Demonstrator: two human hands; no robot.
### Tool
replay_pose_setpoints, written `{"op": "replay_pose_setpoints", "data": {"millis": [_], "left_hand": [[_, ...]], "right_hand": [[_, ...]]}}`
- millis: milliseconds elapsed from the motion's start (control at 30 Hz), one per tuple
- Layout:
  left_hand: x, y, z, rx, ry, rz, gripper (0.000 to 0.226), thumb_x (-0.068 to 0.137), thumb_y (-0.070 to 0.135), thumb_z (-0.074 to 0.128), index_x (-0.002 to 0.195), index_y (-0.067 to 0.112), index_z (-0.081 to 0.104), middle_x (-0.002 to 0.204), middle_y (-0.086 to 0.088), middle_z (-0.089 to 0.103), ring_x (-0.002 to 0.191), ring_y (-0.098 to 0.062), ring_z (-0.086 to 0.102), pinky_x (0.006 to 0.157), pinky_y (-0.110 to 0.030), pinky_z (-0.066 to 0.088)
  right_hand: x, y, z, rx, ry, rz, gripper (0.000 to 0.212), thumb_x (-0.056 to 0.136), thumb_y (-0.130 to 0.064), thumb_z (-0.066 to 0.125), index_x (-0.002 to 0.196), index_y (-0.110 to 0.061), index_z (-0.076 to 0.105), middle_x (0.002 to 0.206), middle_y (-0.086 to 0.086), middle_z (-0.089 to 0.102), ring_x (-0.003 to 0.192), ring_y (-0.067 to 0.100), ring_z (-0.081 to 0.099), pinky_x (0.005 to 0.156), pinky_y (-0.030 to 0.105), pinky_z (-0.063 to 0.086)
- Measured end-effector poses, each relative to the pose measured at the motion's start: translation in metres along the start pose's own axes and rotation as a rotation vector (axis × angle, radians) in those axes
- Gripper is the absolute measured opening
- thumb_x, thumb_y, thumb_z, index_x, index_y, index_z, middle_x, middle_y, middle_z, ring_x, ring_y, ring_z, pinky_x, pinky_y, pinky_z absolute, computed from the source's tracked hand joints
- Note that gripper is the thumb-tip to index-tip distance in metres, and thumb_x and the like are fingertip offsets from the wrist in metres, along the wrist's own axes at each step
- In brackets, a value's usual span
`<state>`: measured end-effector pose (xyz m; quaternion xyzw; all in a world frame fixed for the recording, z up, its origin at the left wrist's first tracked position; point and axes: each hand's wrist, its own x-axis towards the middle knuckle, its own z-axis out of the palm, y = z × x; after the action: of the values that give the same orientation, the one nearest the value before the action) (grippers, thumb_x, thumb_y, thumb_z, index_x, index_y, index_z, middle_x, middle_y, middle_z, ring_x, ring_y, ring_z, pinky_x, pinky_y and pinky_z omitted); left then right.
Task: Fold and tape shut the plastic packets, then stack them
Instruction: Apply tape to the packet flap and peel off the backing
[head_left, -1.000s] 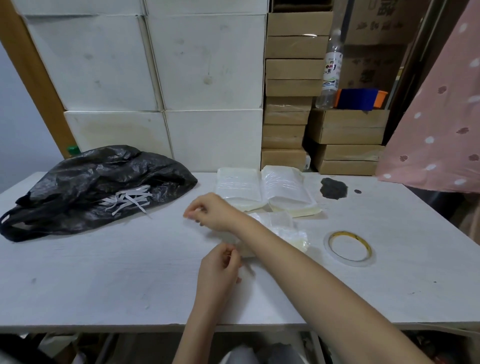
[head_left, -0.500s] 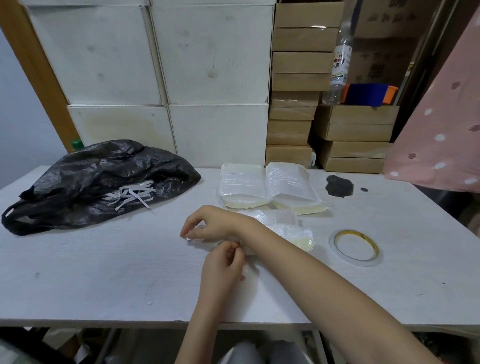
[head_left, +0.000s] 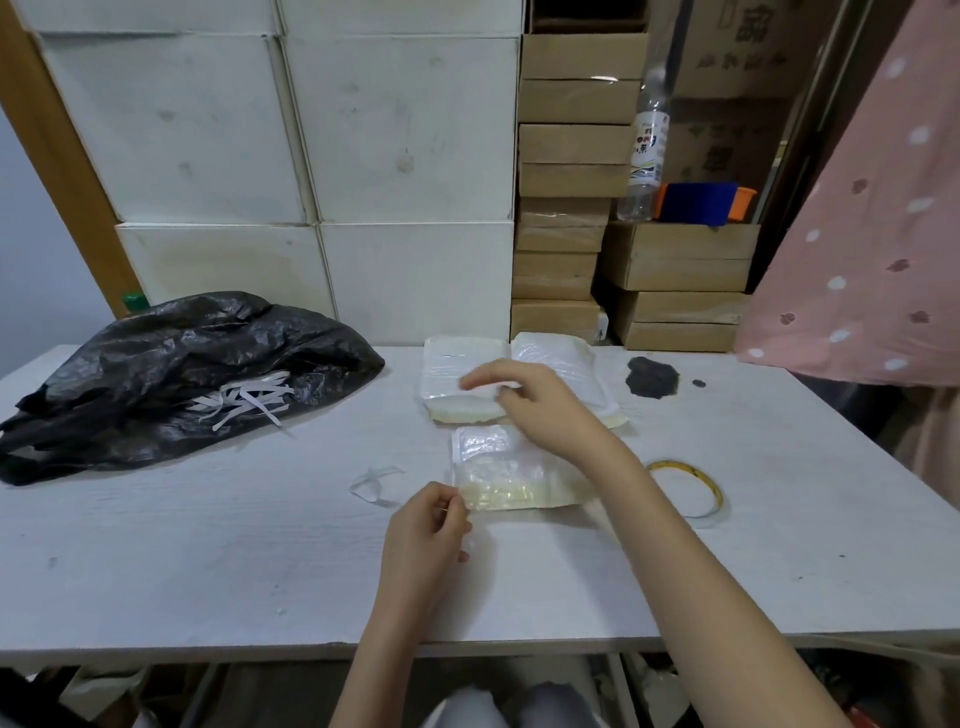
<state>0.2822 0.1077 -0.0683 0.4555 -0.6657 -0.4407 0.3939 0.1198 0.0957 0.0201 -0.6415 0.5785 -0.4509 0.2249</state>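
Since the earlier frame, the right hand (head_left: 540, 405) had lifted off the packet (head_left: 511, 475) and moved away, fingers loosely spread and blurred. The left hand (head_left: 428, 525) pinched the packet's near corner on the white desk (head_left: 208, 545). Beyond the right hand, two piles of finished packets (head_left: 519, 376) lay flat; this glossy, crinkled one seemed still unstacked. The thin tape ring (head_left: 688, 486) lay right of it.

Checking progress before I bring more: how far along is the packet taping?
Done: two stacks of taped clear packets at the back. In hand: the left hand pinches the open clear plastic packet; the right hand hovers blurred above. Left: taping it with the yellow tape roll, then stacking.
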Motion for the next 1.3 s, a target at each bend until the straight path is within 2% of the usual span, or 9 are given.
{"op": "replay_pose_setpoints", "data": {"millis": [167,333,433,567,633,767,833,1033,1300], "left_hand": [[0.000,0.000,0.000,-0.027,0.009,0.000,0.017,0.093,0.012,0.050,0.082,0.013,0.063,0.077,-0.003,0.066,0.076,-0.010,0.064,0.050,-0.018,0.049],[0.000,0.002,0.001,-0.033,0.062,0.048,0.018,0.090,0.012,0.055,0.076,0.015,0.065,0.090,-0.001,0.053,0.078,-0.014,0.056,0.056,-0.024,0.052],[0.003,0.001,-0.001,0.011,0.092,0.132,0.007,0.082,0.024,0.057,0.079,0.026,0.063,0.106,0.011,0.046,0.097,0.000,0.051,0.074,-0.010,0.041],[-0.001,0.011,-0.002,-0.179,0.023,0.096,0.021,0.094,0.021,0.052,0.114,0.023,0.050,0.121,0.018,0.048,0.115,-0.003,0.046,0.086,-0.007,0.036],[-0.003,0.018,-0.002,-0.244,-0.034,0.058,0.025,0.100,0.022,0.038,0.124,0.025,0.045,0.118,0.019,0.053,0.115,-0.004,0.048,0.083,-0.006,0.036],[-0.007,0.021,0.004,-0.177,-0.013,0.050,0.041,0.101,0.038,0.022,0.122,0.024,0.054,0.117,0.017,0.053,0.115,0.001,0.047,0.091,-0.008,0.030],[-0.011,0.027,0.011,-0.196,-0.002,0.020,0.031,0.101,0.037,0.024,0.100,0.032,0.054,0.095,0.024,0.050,0.090,0.018,0.049,0.080,0.001,0.032],[0.002,0.022,0.031,0.086,0.189,0.009,0.032,0.096,0.035,0.044,0.070,0.017,0.038,0.062,0.008,0.039,0.060,-0.011,0.039,0.058,-0.031,0.033],[0.013,0.023,0.045,0.489,0.274,-0.116,0.032,0.099,0.036,0.036,0.096,0.007,0.048,0.090,-0.009,0.063,0.086,-0.032,0.060,0.067,-0.035,0.040]], "right_hand": [[-0.073,0.047,-0.038,0.053,0.265,0.139,0.059,0.079,0.022,0.032,0.090,-0.026,0.066,0.104,-0.012,0.063,0.105,0.009,0.059,0.090,0.015,0.048],[-0.102,0.071,-0.031,0.159,0.215,0.167,0.056,0.080,0.023,0.042,0.100,-0.023,0.067,0.115,-0.008,0.064,0.112,0.007,0.057,0.097,0.014,0.043],[-0.103,0.072,-0.024,0.172,0.187,0.181,0.041,0.082,0.011,0.059,0.106,-0.022,0.065,0.117,-0.009,0.062,0.105,-0.002,0.058,0.091,0.012,0.045],[-0.095,0.066,-0.014,0.186,0.302,0.202,0.013,0.087,-0.006,0.062,0.087,-0.017,0.067,0.082,-0.012,0.065,0.068,0.000,0.053,0.066,0.010,0.042],[-0.091,0.064,-0.008,0.176,0.360,0.210,0.027,0.091,-0.012,0.059,0.065,-0.014,0.052,0.056,-0.011,0.043,0.052,-0.001,0.036,0.053,0.013,0.032],[-0.093,0.060,0.006,0.189,0.419,0.206,0.040,0.092,-0.016,0.057,0.060,-0.014,0.033,0.056,-0.005,0.026,0.051,0.005,0.025,0.048,0.017,0.022],[-0.094,0.063,0.012,0.184,0.462,0.214,0.039,0.091,-0.016,0.058,0.061,-0.013,0.033,0.057,-0.001,0.025,0.054,0.007,0.026,0.050,0.020,0.021],[-0.094,0.065,0.016,0.012,0.599,0.306,0.038,0.089,-0.019,0.059,0.060,-0.013,0.036,0.053,-0.007,0.030,0.050,0.007,0.027,0.050,0.021,0.024],[-0.088,0.066,0.025,-0.228,0.639,0.375,0.016,0.093,-0.020,0.054,0.083,-0.008,0.054,0.085,0.004,0.057,0.076,0.018,0.049,0.062,0.027,0.030]]}}
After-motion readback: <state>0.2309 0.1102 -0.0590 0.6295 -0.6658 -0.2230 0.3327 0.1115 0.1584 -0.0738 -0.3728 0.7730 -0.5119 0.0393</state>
